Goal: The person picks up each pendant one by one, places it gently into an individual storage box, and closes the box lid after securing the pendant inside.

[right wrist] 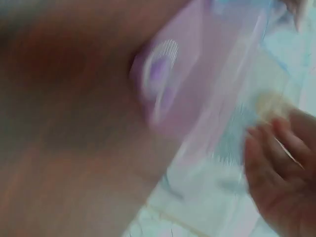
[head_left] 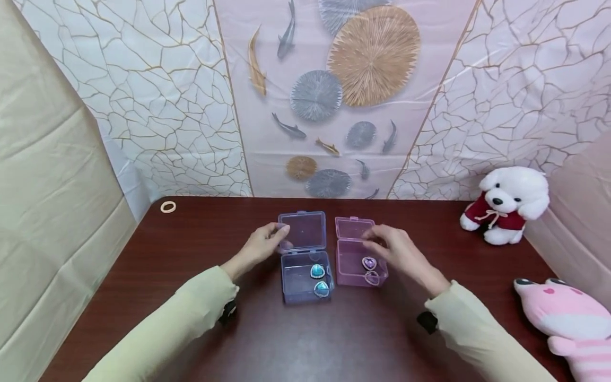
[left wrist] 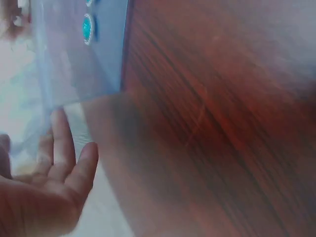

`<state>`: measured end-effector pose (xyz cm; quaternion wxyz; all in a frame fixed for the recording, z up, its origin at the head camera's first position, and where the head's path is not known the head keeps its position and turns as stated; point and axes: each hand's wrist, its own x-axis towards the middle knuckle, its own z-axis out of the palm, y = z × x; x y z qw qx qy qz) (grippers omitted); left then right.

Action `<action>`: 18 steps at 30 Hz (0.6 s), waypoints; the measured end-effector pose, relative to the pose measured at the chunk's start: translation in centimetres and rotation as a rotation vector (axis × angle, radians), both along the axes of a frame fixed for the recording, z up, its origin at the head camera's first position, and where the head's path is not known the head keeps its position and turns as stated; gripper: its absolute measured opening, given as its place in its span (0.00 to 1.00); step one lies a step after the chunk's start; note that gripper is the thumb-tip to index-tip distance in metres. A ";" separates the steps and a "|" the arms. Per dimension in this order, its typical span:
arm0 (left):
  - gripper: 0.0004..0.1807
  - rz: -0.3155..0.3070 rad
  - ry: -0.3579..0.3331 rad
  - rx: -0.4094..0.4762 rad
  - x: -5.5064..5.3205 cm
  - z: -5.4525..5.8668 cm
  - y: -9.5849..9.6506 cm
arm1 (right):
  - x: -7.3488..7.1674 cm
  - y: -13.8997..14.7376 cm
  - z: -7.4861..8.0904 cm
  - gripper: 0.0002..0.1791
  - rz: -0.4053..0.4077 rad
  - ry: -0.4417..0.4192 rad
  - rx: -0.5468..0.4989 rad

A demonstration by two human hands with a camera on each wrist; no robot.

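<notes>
A clear blue plastic box (head_left: pixel 296 276) stands on the table with its lid (head_left: pixel 305 232) raised. Two turquoise gems with pale beaded rims, one a gem (head_left: pixel 317 271) behind the other (head_left: pixel 321 288), lie inside. My left hand (head_left: pixel 260 244) pinches the lid's left edge, thumb in front and fingertips showing through from behind. To the right is a clear pink box (head_left: pixel 350 265), its lid (head_left: pixel 350 228) also up, holding a purple heart-shaped gem (head_left: pixel 369 263) and another purple gem (head_left: pixel 372 277). My right hand (head_left: pixel 393 246) is at that lid's right edge, fingers loosely bent; contact is unclear through blur.
A pale ring (head_left: pixel 168 207) lies at the far left corner of the dark wooden table (head_left: pixel 200 223). At the right are a white plush dog (head_left: pixel 515 196) in a red top and a pink plush toy (head_left: pixel 563 313). Patterned cloth hangs behind the table.
</notes>
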<state>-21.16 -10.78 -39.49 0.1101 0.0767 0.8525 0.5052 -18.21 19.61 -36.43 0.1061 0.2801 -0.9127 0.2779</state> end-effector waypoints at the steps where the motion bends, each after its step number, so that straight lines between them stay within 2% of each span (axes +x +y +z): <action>1: 0.28 0.034 -0.003 -0.016 -0.5 -0.2 0.1 | 0.0 0.3 0.1 0.05 0.014 0.005 0.067; 3: 0.31 0.104 0.072 -0.125 -1.0 -0.5 0.3 | 0.0 0.5 0.3 0.06 0.084 0.012 0.237; 4: 0.32 0.124 0.145 -0.177 -1.0 -0.4 0.5 | 0.0 0.4 0.4 0.06 0.123 0.006 0.316; 6: 0.32 0.123 0.344 -0.267 -0.6 0.0 1.0 | -0.1 -0.2 0.6 0.09 0.169 -0.007 0.458; 8: 0.28 0.063 0.566 -0.342 0.5 0.8 1.8 | -0.1 -0.7 0.7 0.11 0.187 -0.010 0.565; 9: 0.25 -0.001 0.665 -0.363 1.1 1.2 2.2 | -0.2 -0.9 0.8 0.11 0.190 0.000 0.608; 10: 0.21 -0.075 0.736 -0.384 1.7 1.6 2.7 | -0.2 -1.0 0.8 0.12 0.190 0.012 0.640; 11: 0.17 -0.157 0.770 -0.403 2.3 1.9 3.2 | -0.3 -1.0 0.7 0.13 0.197 0.042 0.663; 12: 0.15 -0.234 0.763 -0.432 2.8 2.1 3.8 | -0.3 -0.9 0.5 0.13 0.213 0.076 0.675; 14: 0.15 -0.347 0.703 -0.513 3.6 2.3 4.7 | -0.5 -0.7 0.1 0.14 0.250 0.131 0.661; 17: 0.20 -0.433 0.552 -0.638 3.9 1.8 5.9 | -0.7 -0.4 -0.4 0.16 0.284 0.153 0.656; 18: 0.21 -0.451 0.524 -0.678 3.9 1.6 6.2 | -0.7 -0.3 -0.6 0.17 0.290 0.147 0.650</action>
